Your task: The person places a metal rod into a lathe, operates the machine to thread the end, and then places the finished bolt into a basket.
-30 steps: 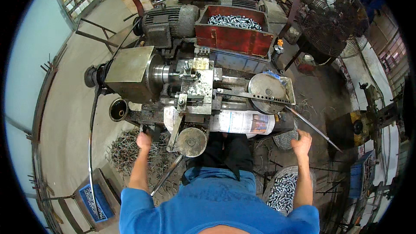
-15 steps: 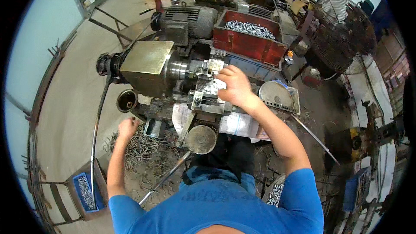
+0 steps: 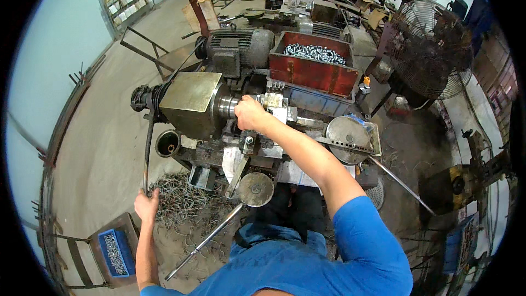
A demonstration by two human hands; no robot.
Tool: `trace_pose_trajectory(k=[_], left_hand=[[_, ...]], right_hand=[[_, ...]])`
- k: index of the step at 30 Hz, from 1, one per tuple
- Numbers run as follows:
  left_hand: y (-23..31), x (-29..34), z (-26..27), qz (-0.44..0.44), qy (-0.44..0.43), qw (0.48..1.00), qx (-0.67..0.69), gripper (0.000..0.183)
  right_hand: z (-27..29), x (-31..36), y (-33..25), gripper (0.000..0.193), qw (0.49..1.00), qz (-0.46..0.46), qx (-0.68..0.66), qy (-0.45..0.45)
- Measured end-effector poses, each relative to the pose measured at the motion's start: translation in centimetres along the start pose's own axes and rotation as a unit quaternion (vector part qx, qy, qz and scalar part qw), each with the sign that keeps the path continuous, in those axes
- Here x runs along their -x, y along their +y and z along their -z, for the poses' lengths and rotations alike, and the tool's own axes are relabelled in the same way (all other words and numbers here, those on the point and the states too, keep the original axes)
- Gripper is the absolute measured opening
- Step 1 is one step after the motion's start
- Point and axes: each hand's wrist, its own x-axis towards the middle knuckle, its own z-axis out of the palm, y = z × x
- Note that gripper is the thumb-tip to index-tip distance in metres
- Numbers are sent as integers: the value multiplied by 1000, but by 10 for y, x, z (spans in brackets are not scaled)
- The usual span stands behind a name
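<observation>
My left hand [image 3: 146, 205] is closed around the lower end of a long lever [image 3: 147, 156], which hangs from the left end of a lathe-like machine. Its brass-coloured headstock cover [image 3: 190, 97] stands between that lever and the bright round spindle [image 3: 226, 107]. Right at the spindle's nose is my right hand [image 3: 250, 113], its fingers curled in; whatever they pinch is hidden behind them. Below that hand sits a tool block with a bolt [image 3: 249, 140], and the metal slide [image 3: 279, 114] lies to its right.
Behind the machine, a red box [image 3: 312, 71] holds many shiny metal parts, beside a motor [image 3: 241, 44]. A large fan [image 3: 430, 49] stands at right. Metal scraps [image 3: 189, 203] cover floor at left, near a blue bin [image 3: 116, 252] of parts. Two round plates [image 3: 256, 189] carry rods.
My right hand has moved left from the slide to the spindle nose. My left hand has gone down and left and taken hold of the lever, whose lower end has swung up. The view has shifted.
</observation>
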Motion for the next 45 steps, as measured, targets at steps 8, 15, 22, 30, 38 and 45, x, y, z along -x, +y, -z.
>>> trace_pose_trajectory(k=[8,15,22,30,38,45], left_hand=[[-34,-35,3,-45,-168,974,143,33],[-11,-53,-18,-36,-188,914,357,20],[-50,-56,-31,-13,-216,886,409,27],[-54,-87,-37,-22,-271,905,326,36],[-52,-79,-36,-3,-224,920,322,35],[-56,-81,-38,3,-210,924,320,35]], right_hand=[[54,43,31,21,993,20,68,93],[120,107,103,61,940,-153,61,299],[61,331,90,49,927,-278,-102,230],[-88,650,-22,18,733,-671,-83,-69],[-141,649,-56,35,733,-648,-157,-132],[-157,629,-41,28,703,-654,-128,-249]])
